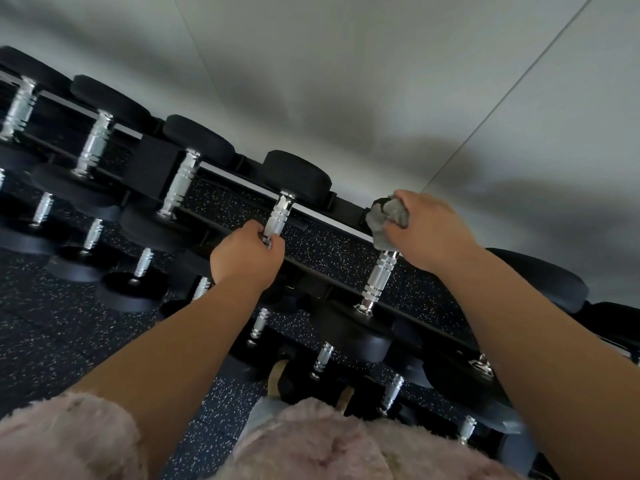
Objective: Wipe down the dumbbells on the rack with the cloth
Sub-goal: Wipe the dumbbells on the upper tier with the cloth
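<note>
Crowding the black rack [325, 284] on several tiers, dark-headed dumbbells [95, 143] with chrome handles sit close together, above speckled floor [52, 306] and before a grey wall [346, 81]. The left hand [247, 252] has its grip closed round one top-tier handle [278, 214]. The right hand [427, 226] grips the bunched grey cloth [389, 214] at the rack's back edge, against the far end of the neighbouring dumbbell [377, 280]. A fuzzy pink garment [329, 441] fills the near view
</note>
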`<state>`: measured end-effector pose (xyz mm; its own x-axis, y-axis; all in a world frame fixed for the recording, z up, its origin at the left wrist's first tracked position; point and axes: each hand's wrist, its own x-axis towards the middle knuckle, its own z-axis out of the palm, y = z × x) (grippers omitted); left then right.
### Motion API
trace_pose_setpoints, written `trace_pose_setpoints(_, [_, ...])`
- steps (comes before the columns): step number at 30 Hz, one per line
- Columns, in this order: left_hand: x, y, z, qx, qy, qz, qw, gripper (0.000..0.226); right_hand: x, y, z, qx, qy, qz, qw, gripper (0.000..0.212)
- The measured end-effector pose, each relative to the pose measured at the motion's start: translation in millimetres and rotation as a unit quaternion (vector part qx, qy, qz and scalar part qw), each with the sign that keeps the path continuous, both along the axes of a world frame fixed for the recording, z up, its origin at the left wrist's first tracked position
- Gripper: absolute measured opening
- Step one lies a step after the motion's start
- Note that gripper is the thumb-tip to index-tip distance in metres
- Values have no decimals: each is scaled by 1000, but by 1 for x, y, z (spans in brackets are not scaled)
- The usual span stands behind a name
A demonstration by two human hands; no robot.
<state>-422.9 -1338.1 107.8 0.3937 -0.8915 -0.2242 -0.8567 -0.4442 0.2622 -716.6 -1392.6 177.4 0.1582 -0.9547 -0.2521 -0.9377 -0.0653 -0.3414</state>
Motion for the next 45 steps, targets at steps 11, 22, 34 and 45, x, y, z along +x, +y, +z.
trace_pose_setpoints(11, [1,2,-3,-9,9,-2,1000,27,-5,16,-11,-121,-61,14,991,40])
trace_pose_setpoints(22, [0,1,-1,-1,8,-1,1000,25,2,23,-26,-152,-57,-56,985,46])
trace_pose_setpoints(34, [1,1,-1,-3,10,2,1000,24,-29,31,-26,25,-219,-288,932,37])
trace_pose_setpoints(45, [1,0,-1,1,5,-3,1000,22,-32,32,-45,56,-323,-355,875,51])
